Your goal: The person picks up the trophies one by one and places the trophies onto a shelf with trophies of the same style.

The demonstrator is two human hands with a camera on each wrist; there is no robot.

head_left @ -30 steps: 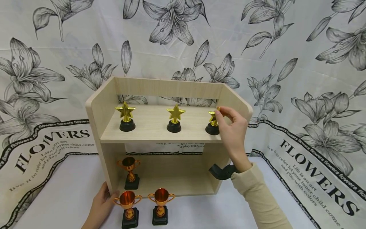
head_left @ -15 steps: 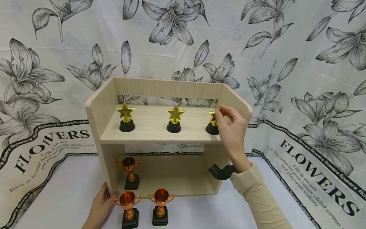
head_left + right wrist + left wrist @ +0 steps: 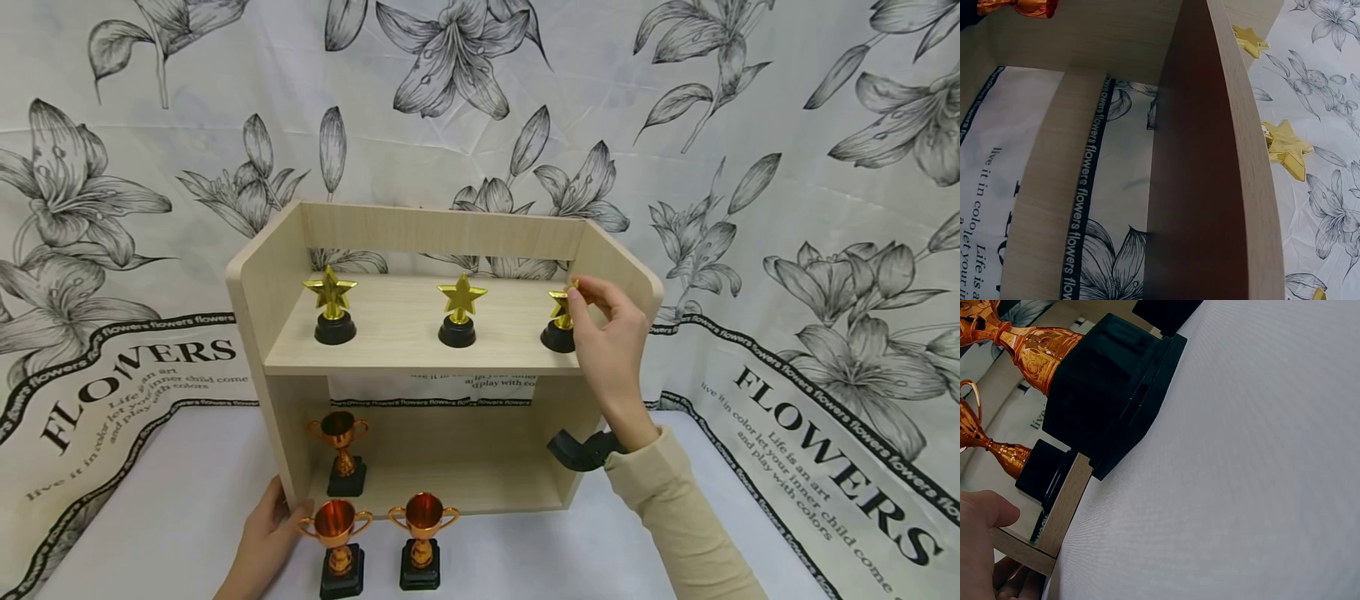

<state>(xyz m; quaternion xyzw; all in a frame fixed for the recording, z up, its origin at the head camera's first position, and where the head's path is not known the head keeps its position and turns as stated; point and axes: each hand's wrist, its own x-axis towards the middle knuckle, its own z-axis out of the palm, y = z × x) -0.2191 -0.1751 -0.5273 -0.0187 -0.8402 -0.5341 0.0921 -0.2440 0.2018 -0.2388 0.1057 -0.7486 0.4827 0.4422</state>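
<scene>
On the upper board of a pale wooden two-tier shelf (image 3: 420, 369), my right hand (image 3: 613, 346) pinches the star of the rightmost gold star trophy (image 3: 557, 337). Its round black base stands on the board, and my fingers cover part of the star. Two more star trophies, a middle one (image 3: 460, 310) and a left one (image 3: 332, 310), stand upright along that board. Low at the shelf's left side, my left hand (image 3: 262, 533) grips the side panel, thumb inside and fingers outside in the left wrist view. The right hand itself is out of the right wrist view.
A bronze cup trophy (image 3: 345, 475) stands inside the lower tier at left. Two more, a left cup (image 3: 341, 571) beside my left hand and a right cup (image 3: 420, 567), stand on the white cloth before the shelf. Flower-printed fabric (image 3: 465, 150) hangs behind.
</scene>
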